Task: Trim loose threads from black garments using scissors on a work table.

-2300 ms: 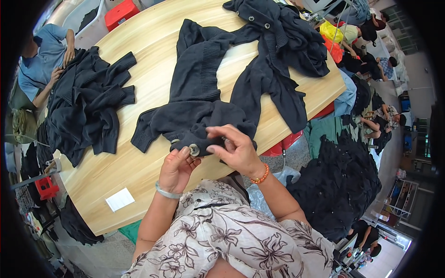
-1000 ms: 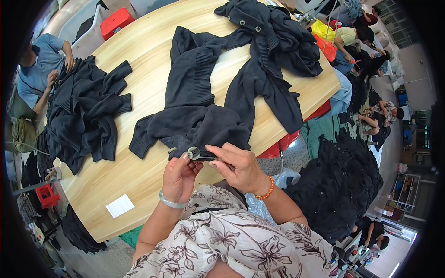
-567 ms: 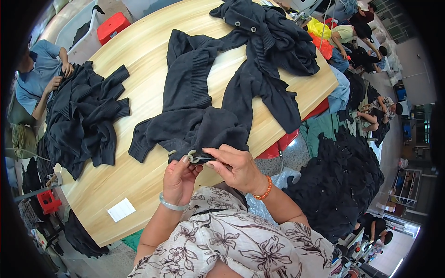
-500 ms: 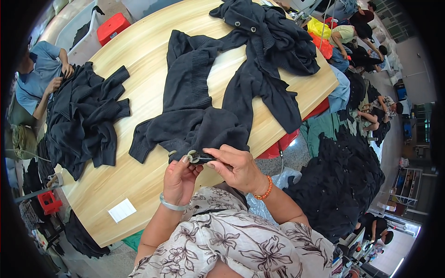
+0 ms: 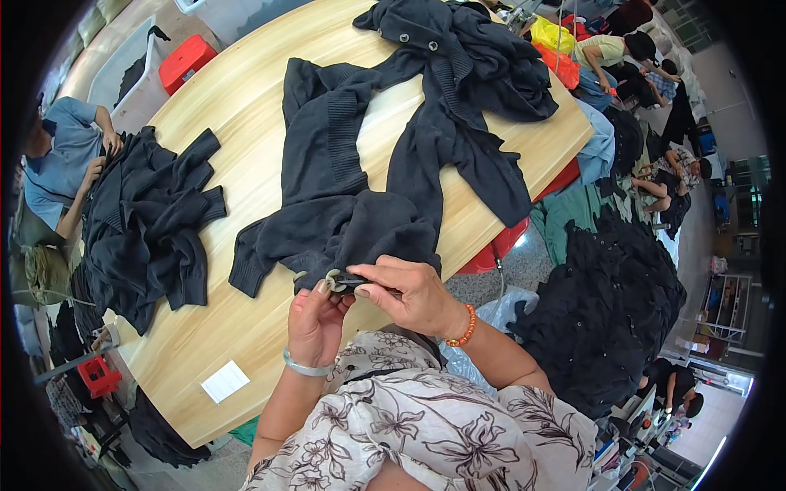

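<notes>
"Pinching a pale round button [image 5: 335, 281], isn't it, that left hand [image 5: 315, 331]?"

"Yes, its grip is narrow, with thumb and fingertips closed on the button at the edge of the near sweater [image 5: 377, 225]."

"Where does that sweater lie?"

"On the near side of the table [image 5: 270, 327], with one dark sleeve stretched out to the left. A second button [image 5: 300, 277] shows just left of the pinched one."

"And the right hand [image 5: 417, 295]?"

"Narrow too, holding a slim dark thing [image 5: 352, 280] right beside the button. The fingers hide much of it, so I can't tell what it is, or whether it touches the button."

"Anything on the wrists?"

"A pale bangle [image 5: 308, 366] on the left, orange beads [image 5: 464, 329] on the right."

"What else is on the table?"

"A far sweater [image 5: 499, 69] to the right, with buttons showing; a dark heap of clothes [image 5: 147, 221] on the left, where a co-worker in a blue shirt [image 5: 61, 159] has both hands; and a white paper slip [image 5: 224, 381] at the near left."

"Beyond the table?"

"A big pile of dark clothes [image 5: 606, 311] to the right, beside a clear plastic bag [image 5: 512, 307]."
</notes>
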Demonstrator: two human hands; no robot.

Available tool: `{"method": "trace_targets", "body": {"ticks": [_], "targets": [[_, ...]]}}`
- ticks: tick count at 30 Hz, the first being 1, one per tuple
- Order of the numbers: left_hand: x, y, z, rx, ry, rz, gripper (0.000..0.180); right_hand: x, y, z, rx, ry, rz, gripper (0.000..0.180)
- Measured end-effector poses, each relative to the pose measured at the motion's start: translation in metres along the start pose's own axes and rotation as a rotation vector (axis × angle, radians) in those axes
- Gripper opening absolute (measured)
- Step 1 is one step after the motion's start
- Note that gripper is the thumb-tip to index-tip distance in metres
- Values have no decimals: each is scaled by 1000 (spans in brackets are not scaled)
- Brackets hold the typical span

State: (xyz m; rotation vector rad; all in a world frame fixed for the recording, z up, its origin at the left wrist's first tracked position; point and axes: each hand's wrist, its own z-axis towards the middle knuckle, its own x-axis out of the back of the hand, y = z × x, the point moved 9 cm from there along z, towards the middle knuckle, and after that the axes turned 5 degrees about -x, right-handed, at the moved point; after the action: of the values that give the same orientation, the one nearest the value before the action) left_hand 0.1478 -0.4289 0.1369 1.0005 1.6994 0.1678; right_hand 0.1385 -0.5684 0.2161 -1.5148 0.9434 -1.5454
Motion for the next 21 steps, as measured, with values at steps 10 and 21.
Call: {"method": "trace_targets", "body": {"ticks": [10, 21], "targets": [[5, -1, 2, 8, -43, 12, 18, -5, 10, 1, 0, -3, 156, 27], [1, -1, 3, -3, -34, -20, 19, -3, 7, 1, 14, 42, 118, 27]]}}
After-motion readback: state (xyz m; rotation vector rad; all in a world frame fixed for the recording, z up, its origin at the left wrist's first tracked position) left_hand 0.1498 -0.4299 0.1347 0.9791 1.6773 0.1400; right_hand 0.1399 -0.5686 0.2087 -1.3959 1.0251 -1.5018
